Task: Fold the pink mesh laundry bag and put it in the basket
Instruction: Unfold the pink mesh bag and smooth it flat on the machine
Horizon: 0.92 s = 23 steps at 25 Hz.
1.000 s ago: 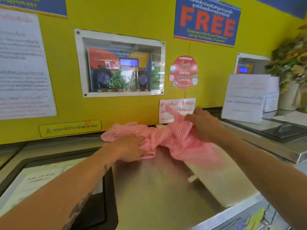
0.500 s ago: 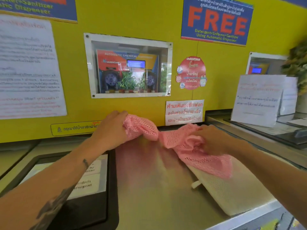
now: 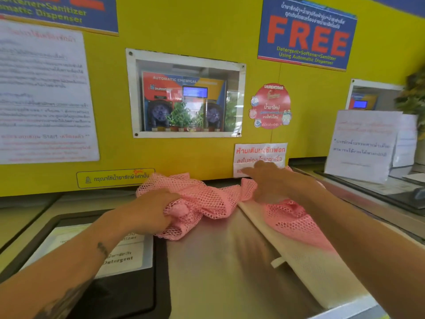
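The pink mesh laundry bag (image 3: pixel 207 199) lies crumpled on the steel machine top (image 3: pixel 218 272), close to the yellow wall. My left hand (image 3: pixel 151 212) grips a bunched part of its left end, fingers curled round the mesh. My right hand (image 3: pixel 269 183) holds the bag's right part, with the fingers stretched toward the left and mesh gathered under the palm. The bag's right end (image 3: pixel 296 222) drapes over a white mesh bag (image 3: pixel 317 268). No basket is in view.
A black-framed detergent lid (image 3: pixel 128 256) with a white label sits left of the steel top. Paper notices (image 3: pixel 361 146) stand at the right on another machine. The yellow wall (image 3: pixel 207 157) with posters rises right behind the bag.
My left hand has come down from near the wall toward me, still gripping the bag's left end. My right hand has shifted up toward the wall. The bag is bunched closer together.
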{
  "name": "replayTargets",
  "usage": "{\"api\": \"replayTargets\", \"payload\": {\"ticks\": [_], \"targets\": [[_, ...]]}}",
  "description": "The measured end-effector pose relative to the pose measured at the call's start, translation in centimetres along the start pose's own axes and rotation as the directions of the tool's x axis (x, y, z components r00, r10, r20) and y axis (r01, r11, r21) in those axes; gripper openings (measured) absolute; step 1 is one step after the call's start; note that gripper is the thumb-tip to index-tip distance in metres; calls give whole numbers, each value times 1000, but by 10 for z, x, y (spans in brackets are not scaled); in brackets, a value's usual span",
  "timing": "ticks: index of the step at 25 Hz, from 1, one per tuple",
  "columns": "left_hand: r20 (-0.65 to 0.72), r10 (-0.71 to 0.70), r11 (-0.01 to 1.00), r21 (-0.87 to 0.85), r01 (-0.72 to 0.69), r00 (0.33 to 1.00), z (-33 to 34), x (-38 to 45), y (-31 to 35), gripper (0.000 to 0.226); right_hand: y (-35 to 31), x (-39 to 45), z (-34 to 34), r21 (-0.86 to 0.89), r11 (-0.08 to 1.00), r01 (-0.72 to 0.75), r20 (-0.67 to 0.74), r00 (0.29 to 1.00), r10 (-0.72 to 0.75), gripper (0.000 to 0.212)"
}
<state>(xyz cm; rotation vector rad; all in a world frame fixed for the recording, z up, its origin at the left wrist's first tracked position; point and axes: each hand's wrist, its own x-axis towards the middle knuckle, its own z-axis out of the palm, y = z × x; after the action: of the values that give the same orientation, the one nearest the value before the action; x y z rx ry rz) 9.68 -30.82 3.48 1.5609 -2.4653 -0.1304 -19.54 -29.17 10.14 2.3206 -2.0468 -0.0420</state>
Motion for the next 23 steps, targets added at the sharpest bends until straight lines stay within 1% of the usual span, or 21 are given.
{"api": "replayTargets", "payload": {"ticks": [2,3,5,6,7,8,9,10,11,12,13,14,15,16,17,18,19,20,21,22,23], "targets": [[-35,-2,1000,10,3,999,0,-1,-3,60,-40,4,2,149,978,147,23,988,-152,80],[-52,-10,1000,16,11,999,-1,-3,-6,59,-60,6,7,185,963,195,34,978,-204,83],[-89,-9,1000,21,11,996,-4,-9,-11,55,-84,14,25,186,958,219,62,970,-234,86],[-117,-2,1000,18,4,993,-6,-12,-13,52,-92,17,35,189,956,224,74,968,-241,81],[-167,11,1000,9,-10,986,-9,-13,-15,49,-97,19,42,237,942,238,64,964,-259,68],[-246,20,1000,-9,-23,969,-11,-14,-17,46,-100,22,45,365,893,265,-1,959,-284,49],[-354,14,999,-33,-28,935,-14,-14,-17,42,-100,25,45,545,789,284,-103,957,-273,32],[-466,-3,998,-59,-27,885,-16,-14,-15,37,-97,26,43,702,654,282,-198,959,-201,22],[-556,-23,997,-74,-22,831,-19,-14,-15,35,-92,28,41,809,517,280,-275,957,-87,19],[-611,-36,997,-71,-10,791,-21,-14,-14,37,-83,32,41,869,413,274,-324,945,53,19],[-624,-47,998,-54,17,780,-23,-15,-15,43,-73,36,43,888,378,260,-345,922,178,21],[-602,-66,998,-28,61,796,-23,-16,-18,50,-63,39,47,883,421,207,-337,903,264,25],[-541,-102,992,1,123,835,-22,-16,-23,56,-55,38,52,864,484,139,-311,904,295,30],[-450,-151,981,42,190,880,-21,-17,-28,58,-49,37,57,846,526,88,-272,919,284,36],[-332,-195,968,84,235,923,-20,-19,-31,57,-45,35,61,846,529,64,-237,935,265,41],[-192,-224,963,106,248,955,-18,-20,-34,52,-43,32,63,853,517,70,-230,940,253,43],[-47,-238,965,100,241,970,-15,-21,-38,45,-43,30,62,856,507,99,-255,935,248,42],[74,-233,970,86,227,970,-13,-23,-38,42,-43,29,60,856,500,133,-280,932,232,39],[150,-227,973,82,217,962,-13,-26,-36,43,-45,27,58,860,483,166,-280,944,173,37],[180,-221,974,84,209,959,-15,-28,-34,46,-46,25,57,872,453,184,-243,967,74,37],[182,-222,973,96,207,958,-19,-31,-31,50,-46,23,58,896,408,175,-174,984,-41,42]]}}
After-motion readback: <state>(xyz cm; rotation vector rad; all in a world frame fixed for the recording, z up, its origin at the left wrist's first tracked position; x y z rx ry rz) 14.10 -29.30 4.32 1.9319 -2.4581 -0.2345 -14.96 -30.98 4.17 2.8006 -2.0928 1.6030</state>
